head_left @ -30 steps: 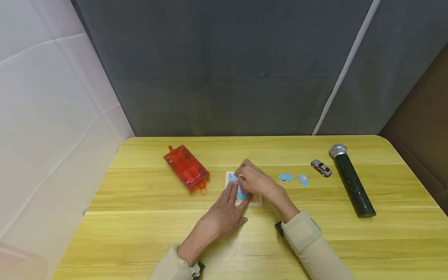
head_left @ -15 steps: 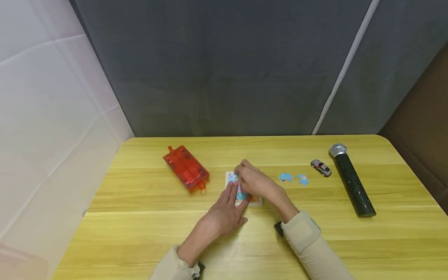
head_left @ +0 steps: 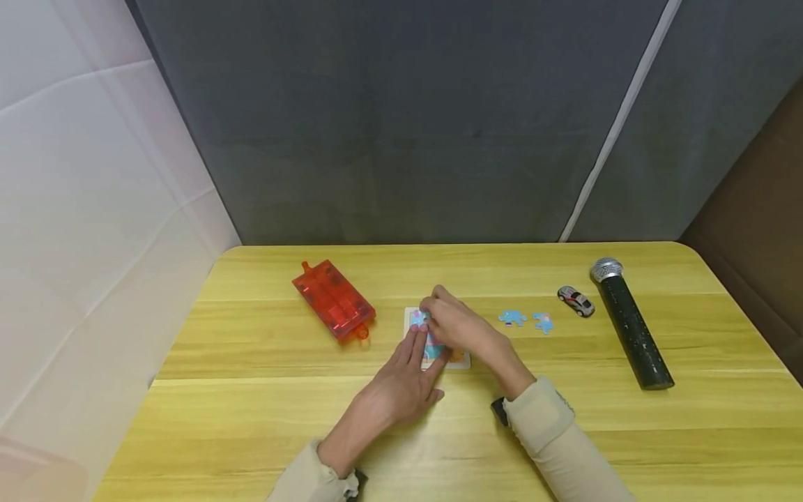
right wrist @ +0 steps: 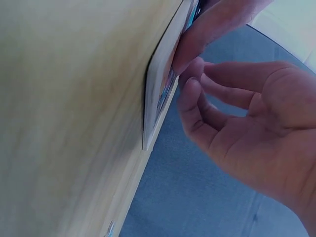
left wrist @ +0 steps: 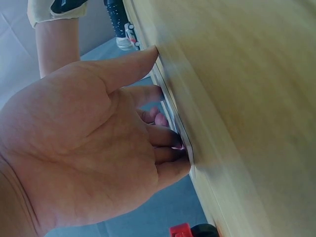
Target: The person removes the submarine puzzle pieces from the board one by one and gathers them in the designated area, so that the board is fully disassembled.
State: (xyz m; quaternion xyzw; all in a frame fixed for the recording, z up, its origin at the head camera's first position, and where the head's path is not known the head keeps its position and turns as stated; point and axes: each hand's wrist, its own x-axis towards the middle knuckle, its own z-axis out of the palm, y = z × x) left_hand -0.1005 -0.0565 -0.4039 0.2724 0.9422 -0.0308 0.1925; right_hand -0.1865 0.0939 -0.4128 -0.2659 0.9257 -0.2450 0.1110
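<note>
A small jigsaw puzzle [head_left: 433, 351] in a white-bordered tray lies mid-table, its blue and orange picture partly hidden by both hands. My left hand [head_left: 401, 387] rests on it with fingers extended, their tips pressing the picture; the left wrist view shows the palm and the thumb at the tray's edge. My right hand [head_left: 461, 326] bends over the puzzle's upper part, thumb and fingers curled together at a blue puzzle piece [head_left: 418, 317]. In the right wrist view those fingertips meet close to the tray [right wrist: 157, 84], and the piece between them is mostly hidden.
Two loose blue puzzle pieces [head_left: 513, 318] lie right of the tray. Farther right are a toy car [head_left: 576, 301] and a black microphone [head_left: 632, 331]. A translucent red plastic case [head_left: 334, 300] lies to the left. A dark grey partition [head_left: 401, 139] rises behind the table.
The right hand's fingertips have shifted slightly at the top of the puzzle, and the blue piece there has turned or slid a little. The left hand stays in place.
</note>
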